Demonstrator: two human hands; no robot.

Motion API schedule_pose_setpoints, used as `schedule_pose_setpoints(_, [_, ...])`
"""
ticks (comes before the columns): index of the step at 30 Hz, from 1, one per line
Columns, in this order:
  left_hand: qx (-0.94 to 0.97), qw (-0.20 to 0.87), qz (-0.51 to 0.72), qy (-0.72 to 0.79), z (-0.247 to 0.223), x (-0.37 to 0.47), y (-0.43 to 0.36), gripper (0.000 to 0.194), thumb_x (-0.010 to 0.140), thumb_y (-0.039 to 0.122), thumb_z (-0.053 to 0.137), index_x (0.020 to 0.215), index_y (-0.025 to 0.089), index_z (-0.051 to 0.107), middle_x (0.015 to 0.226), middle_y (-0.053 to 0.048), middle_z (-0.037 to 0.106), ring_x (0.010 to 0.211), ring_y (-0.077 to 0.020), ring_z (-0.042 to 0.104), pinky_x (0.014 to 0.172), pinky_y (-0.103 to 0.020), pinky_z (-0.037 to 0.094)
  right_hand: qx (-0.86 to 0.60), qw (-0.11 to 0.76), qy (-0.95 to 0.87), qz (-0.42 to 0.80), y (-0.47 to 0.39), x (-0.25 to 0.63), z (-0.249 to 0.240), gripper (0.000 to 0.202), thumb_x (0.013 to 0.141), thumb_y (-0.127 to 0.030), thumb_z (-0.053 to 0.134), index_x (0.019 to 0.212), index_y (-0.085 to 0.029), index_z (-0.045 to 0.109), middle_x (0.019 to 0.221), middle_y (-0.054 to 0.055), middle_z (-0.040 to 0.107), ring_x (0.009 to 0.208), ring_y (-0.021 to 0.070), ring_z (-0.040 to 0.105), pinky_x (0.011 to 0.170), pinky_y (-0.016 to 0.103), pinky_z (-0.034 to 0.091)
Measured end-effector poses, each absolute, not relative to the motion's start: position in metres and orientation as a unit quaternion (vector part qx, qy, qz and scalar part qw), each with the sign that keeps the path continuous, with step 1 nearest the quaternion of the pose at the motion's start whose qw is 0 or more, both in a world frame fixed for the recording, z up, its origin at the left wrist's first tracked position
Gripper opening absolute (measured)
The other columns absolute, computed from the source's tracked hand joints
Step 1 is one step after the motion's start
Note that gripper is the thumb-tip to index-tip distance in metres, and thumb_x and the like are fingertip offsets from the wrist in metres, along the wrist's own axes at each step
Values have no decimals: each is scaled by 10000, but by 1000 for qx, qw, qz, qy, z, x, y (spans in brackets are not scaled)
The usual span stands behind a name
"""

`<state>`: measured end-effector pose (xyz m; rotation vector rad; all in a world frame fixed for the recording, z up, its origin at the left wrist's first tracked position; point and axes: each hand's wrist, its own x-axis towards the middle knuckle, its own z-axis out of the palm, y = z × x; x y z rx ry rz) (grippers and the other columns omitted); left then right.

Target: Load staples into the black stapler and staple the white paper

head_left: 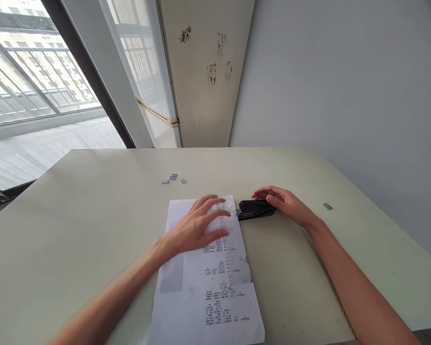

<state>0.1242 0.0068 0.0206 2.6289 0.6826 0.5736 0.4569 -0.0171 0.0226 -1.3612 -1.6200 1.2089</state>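
Left hand [201, 226]: fingers spread wide, slightly blurred, above the white printed paper [233, 306]; nothing is visibly held, and I cannot tell whether they touch it.
Right hand [285, 205]: fingers loosely curved, thumb at the rear end of the black oblong stapler [254, 209], the others along its far side, partly hidden; firmness of hold cannot be told.
Stapler: on the pale desk [93, 215], long axis left to right, front pointing left at the paper's right edge; whether paper enters its mouth is unclear.
Paper: long axis running away from the body, near left corner cut off.
Small grey strips [173, 178]: beyond the paper.
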Motion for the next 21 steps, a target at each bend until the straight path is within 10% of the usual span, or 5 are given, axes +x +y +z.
schedule_pose_setpoints(12, [955, 133, 139, 225, 0, 136, -16, 573, 1074, 591, 461, 1589, 340, 463, 1774, -36, 91, 1631, -332, 107, 1326, -576, 191, -672, 193, -663, 268, -5, 389, 53, 647, 1051, -717, 225, 1009, -265, 686, 1068, 65, 761, 1086, 287, 687, 963, 427, 533])
schedule_pose_setpoints(21, [950, 152, 146, 230, -6, 135, -17, 594, 1094, 574, 416, 1622, 300, 419, 1766, -64, 107, 1628, -326, 74, 1330, -572, 168, -675, 146, -664, 286, 0, 374, 57, 717, 1057, -711, 168, 1351, -296, 672, 1575, 22, 580, 1508, 316, 463, 1225, 479, 379])
